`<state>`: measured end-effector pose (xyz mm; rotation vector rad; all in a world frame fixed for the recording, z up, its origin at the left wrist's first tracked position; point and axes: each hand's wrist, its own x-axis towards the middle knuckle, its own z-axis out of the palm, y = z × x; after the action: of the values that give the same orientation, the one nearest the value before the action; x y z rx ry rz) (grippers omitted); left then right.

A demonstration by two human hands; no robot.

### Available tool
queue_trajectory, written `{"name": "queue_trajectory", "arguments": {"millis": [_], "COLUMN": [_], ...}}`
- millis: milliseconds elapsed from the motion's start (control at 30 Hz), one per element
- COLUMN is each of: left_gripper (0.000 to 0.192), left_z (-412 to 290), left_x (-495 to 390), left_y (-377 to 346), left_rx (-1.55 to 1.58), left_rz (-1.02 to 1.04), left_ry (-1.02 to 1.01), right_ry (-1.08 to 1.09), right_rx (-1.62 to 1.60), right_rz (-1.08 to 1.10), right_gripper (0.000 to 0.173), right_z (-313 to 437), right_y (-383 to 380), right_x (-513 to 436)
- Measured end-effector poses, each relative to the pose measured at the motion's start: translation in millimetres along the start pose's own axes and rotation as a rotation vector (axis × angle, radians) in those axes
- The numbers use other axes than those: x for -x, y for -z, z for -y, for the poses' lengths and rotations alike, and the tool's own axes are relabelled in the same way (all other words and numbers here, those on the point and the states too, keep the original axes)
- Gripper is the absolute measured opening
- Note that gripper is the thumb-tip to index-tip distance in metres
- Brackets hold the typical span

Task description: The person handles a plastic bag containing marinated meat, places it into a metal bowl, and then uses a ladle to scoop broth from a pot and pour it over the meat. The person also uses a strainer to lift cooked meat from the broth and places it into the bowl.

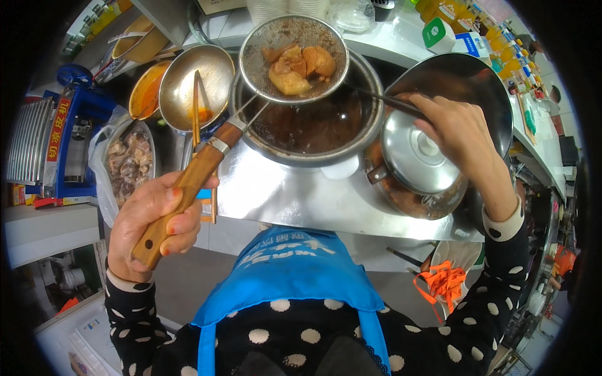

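My left hand [162,221] grips the wooden handle of a round wire-mesh strainer [251,70], raised over the far part of a large pot [282,155]. Several wet, brown pieces of food [301,68], possibly meat, lie in the mesh. Dark brown liquid [310,129] fills the pot below. In my right hand [463,134] is a dark, slender utensil handle [400,102] that reaches over the pot's right rim. Its far end is hidden behind the strainer or in the pot. Beneath my right wrist stands a kettle-like pot with a shiny metal lid [407,155].
Left of the pot are a steel bowl [181,94] with chopsticks, an orange bowl [146,89] and a bagged container of meat chunks [129,157]. A blue-framed machine [77,141] stands far left. A black wok [451,80] rises at right; stacked tubs [268,9] stand behind.
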<state>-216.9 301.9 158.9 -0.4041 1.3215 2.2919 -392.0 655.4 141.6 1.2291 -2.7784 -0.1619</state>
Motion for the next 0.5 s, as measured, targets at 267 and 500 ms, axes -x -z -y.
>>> {"name": "queue_trajectory", "arguments": {"millis": [267, 500], "left_gripper": [0.042, 0.042], "left_z": [-0.8, -1.0], "left_x": [-0.6, 0.6], "left_y": [-0.3, 0.4], "left_rx": [0.002, 0.009], "left_rz": [0.004, -0.003], "left_ry": [0.000, 0.008], "right_ry": [-0.014, -0.129], "right_rx": [-0.165, -0.612], "right_rz": [0.104, 0.390], "right_gripper": [0.023, 0.030], "right_z": [-17.9, -48.7], "right_y": [16.7, 21.6], "right_x": [-30.1, -48.2]}}
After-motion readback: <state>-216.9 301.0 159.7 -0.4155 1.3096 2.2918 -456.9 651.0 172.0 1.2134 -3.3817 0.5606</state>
